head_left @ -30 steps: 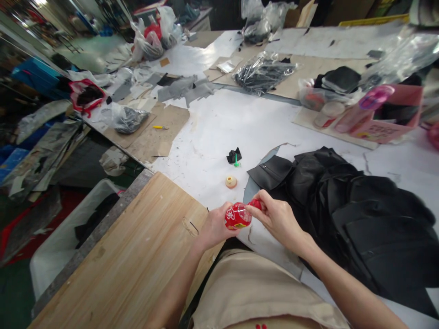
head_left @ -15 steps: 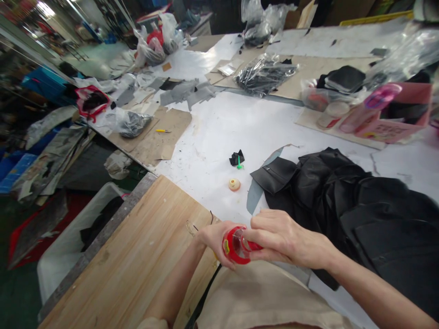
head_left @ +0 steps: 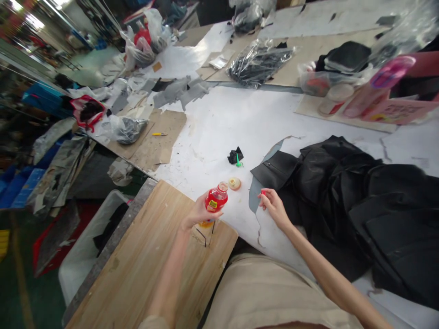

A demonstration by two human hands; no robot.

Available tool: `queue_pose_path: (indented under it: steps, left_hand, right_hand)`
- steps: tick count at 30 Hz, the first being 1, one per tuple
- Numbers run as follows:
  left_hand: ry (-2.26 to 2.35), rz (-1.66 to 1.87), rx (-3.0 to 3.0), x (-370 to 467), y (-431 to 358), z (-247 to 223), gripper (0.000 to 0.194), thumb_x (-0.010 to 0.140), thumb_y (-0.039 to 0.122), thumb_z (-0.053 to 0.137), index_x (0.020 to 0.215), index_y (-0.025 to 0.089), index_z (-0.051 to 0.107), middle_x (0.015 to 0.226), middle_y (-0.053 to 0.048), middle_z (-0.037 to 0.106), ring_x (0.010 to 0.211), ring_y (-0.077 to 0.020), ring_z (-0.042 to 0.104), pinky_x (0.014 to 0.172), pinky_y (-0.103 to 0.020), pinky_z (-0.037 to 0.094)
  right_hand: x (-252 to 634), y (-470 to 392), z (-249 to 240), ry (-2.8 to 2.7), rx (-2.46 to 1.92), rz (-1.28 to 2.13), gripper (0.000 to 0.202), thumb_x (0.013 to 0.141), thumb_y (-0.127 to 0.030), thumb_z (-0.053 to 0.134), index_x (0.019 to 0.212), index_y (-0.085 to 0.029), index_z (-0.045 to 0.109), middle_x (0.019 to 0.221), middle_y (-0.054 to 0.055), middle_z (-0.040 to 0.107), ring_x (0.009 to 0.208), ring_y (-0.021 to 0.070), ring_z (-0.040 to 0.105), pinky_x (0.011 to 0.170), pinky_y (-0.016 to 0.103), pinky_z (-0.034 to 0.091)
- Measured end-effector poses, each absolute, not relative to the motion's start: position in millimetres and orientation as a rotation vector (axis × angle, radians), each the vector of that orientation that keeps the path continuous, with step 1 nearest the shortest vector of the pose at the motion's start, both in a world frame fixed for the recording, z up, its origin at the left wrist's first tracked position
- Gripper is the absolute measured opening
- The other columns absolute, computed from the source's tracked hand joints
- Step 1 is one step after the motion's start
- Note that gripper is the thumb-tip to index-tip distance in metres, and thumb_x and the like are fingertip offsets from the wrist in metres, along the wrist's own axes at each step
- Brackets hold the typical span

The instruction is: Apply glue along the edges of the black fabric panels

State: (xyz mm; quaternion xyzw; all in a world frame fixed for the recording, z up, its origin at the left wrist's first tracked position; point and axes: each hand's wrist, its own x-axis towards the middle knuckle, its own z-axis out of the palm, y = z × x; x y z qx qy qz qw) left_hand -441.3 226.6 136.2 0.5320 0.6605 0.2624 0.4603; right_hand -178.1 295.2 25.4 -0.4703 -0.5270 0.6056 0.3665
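My left hand (head_left: 197, 213) is wrapped round a bottle (head_left: 216, 200) with a red label, held upright with its mouth uncapped. Between the fingertips of my right hand (head_left: 274, 205) is a small red bottle cap (head_left: 263, 193), apart from the bottle. Just behind the bottle, a small pale round pot (head_left: 234, 183) with an opening in its top stands on the white sheet. Farther back lie a green pointed piece (head_left: 238, 161) and a crumpled black scrap (head_left: 234, 155). A black flap with a zip (head_left: 276, 168) lies close to my right hand.
Black sewn material (head_left: 346, 196) is heaped on the right. A wooden board (head_left: 137, 256) covers the near left, with a pair of glasses (head_left: 205, 240) on it. A yellow cutter (head_left: 159, 134), plastic bags (head_left: 259, 64) and a pink box (head_left: 394, 112) lie farther back.
My right hand has come off the bottle and moved up and right with the red cap. My left hand has carried the bottle forward and left, and its mouth is now bare.
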Motion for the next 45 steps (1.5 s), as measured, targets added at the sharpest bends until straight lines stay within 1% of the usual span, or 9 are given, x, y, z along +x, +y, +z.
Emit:
queue_pose_path:
  steps: [2, 4, 6, 8, 11, 16, 24, 31, 45]
  left_hand:
    - [1.72, 0.624, 1.378, -452.0, 234.6, 125.4, 0.048, 0.064, 0.028, 0.077, 0.105, 0.015, 0.058, 0.094, -0.003, 0.068, 0.082, -0.0163, 0.064, 0.078, -0.028, 0.052]
    - [1.8, 0.521, 1.429, -460.9, 241.7, 115.8, 0.052, 0.063, 0.029, 0.078, 0.11, 0.016, 0.058, 0.097, -0.003, 0.069, 0.086, -0.0179, 0.065, 0.08, -0.029, 0.051]
    - [1.888, 0.382, 1.446, -467.9, 247.6, 108.3, 0.054, 0.063, 0.029, 0.078, 0.112, 0.017, 0.059, 0.095, -0.002, 0.07, 0.086, -0.0191, 0.066, 0.08, -0.029, 0.051]
    - [1.952, 0.248, 1.465, -473.1, 252.2, 102.7, 0.055, 0.065, 0.029, 0.077, 0.115, 0.019, 0.058, 0.093, -0.001, 0.07, 0.086, -0.0197, 0.066, 0.078, -0.029, 0.05]
    - [1.994, 0.047, 1.541, -479.0, 256.9, 96.6, 0.05, 0.067, 0.03, 0.075, 0.113, 0.021, 0.057, 0.09, 0.0, 0.07, 0.081, -0.0196, 0.066, 0.073, -0.027, 0.048]
    - [2.012, -0.104, 1.642, -484.5, 260.9, 93.3, 0.043, 0.071, 0.033, 0.073, 0.109, 0.024, 0.055, 0.087, 0.001, 0.07, 0.078, -0.0194, 0.067, 0.067, -0.025, 0.043]
    - [2.036, -0.311, 1.671, -482.0, 272.0, 101.0, 0.039, 0.074, 0.034, 0.071, 0.108, 0.025, 0.054, 0.089, 0.0, 0.071, 0.079, -0.0197, 0.067, 0.065, -0.024, 0.039]
    - [2.009, -0.358, 1.735, -481.9, 278.3, 102.5, 0.035, 0.075, 0.034, 0.069, 0.105, 0.026, 0.054, 0.083, 0.001, 0.07, 0.076, -0.0203, 0.067, 0.06, -0.025, 0.036]
    - [2.037, -0.578, 1.772, -475.6, 289.9, 116.7, 0.035, 0.077, 0.035, 0.068, 0.107, 0.026, 0.053, 0.091, -0.002, 0.073, 0.086, -0.0231, 0.07, 0.062, -0.026, 0.036]
  right_hand:
    - [-176.2, 281.6, -7.2, -1.361, -1.266, 1.566, 0.052, 0.085, -0.067, 0.052, 0.104, -0.019, 0.048, 0.081, 0.004, 0.064, 0.059, 0.0153, 0.061, 0.046, 0.025, 0.046]
    - [-171.4, 271.9, -29.3, -1.394, -1.31, 1.573, 0.051, 0.084, -0.066, 0.053, 0.103, -0.019, 0.049, 0.084, 0.005, 0.066, 0.06, 0.0163, 0.063, 0.048, 0.027, 0.048]
    - [-166.1, 267.1, -43.8, -1.452, -1.345, 1.576, 0.045, 0.085, -0.063, 0.052, 0.101, -0.02, 0.05, 0.083, 0.005, 0.067, 0.058, 0.0165, 0.064, 0.052, 0.028, 0.05]
    - [-162.3, 266.2, -53.5, -1.526, -1.382, 1.566, 0.038, 0.085, -0.057, 0.053, 0.097, -0.021, 0.052, 0.075, 0.003, 0.068, 0.055, 0.0167, 0.064, 0.056, 0.03, 0.05]
    - [-160.8, 267.0, -62.3, -1.622, -1.448, 1.516, 0.029, 0.088, -0.051, 0.049, 0.094, -0.023, 0.053, 0.069, 0.002, 0.068, 0.052, 0.0172, 0.063, 0.059, 0.03, 0.048]
    - [-164.2, 265.7, -68.2, -1.735, -1.534, 1.394, 0.027, 0.093, -0.045, 0.042, 0.097, -0.022, 0.055, 0.072, 0.004, 0.071, 0.053, 0.0186, 0.064, 0.063, 0.031, 0.047]
    - [-167.4, 261.1, -73.1, -1.896, -1.562, 1.207, 0.025, 0.094, -0.04, 0.044, 0.097, -0.021, 0.059, 0.081, 0.008, 0.075, 0.074, 0.0243, 0.071, 0.069, 0.03, 0.046]
    - [-168.6, 259.0, -74.5, -1.969, -1.556, 1.122, 0.026, 0.096, -0.04, 0.043, 0.098, -0.02, 0.06, 0.08, 0.008, 0.073, 0.07, 0.0234, 0.069, 0.066, 0.03, 0.043]
    - [-169.6, 257.5, -73.4, -2.02, -1.524, 1.09, 0.026, 0.099, -0.04, 0.043, 0.098, -0.02, 0.059, 0.08, 0.006, 0.072, 0.072, 0.0219, 0.069, 0.065, 0.028, 0.041]
